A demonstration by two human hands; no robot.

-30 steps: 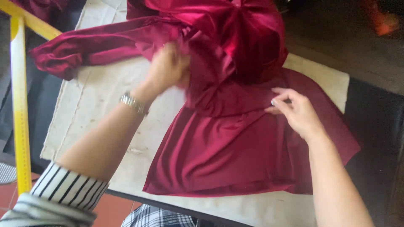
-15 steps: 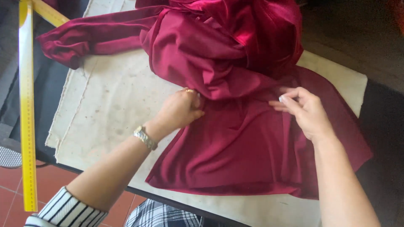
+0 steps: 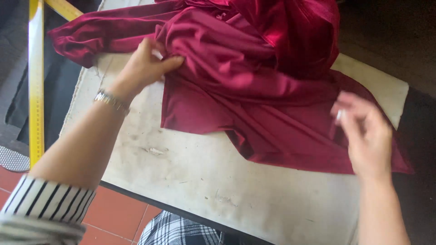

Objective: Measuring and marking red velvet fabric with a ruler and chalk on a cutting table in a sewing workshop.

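head view: a person works a dark red satin garment (image 3: 254, 90) spread and bunched across a stained off-white padded board (image 3: 200, 181), most of the cloth heaped toward the far edge, one sleeve trailing off to the left. the left hand (image 3: 145, 66), a metal watch (image 3: 109, 100) at the wrist, is pinched shut on a fold of the garment near its left side, thumb over the cloth. the right hand (image 3: 363, 131) hovers blurred over the garment's lower right panel; whether it grips anything cannot be told from the picture. a yellow ruler (image 3: 35, 81) runs along the left edge of the board, with red floor tiles (image 3: 113, 218) below. the fabric looks light, limp and slippery, likely to slide on itself and off the board; a seam, hem or gathered fold would give surer purchase than the smooth flat panel.
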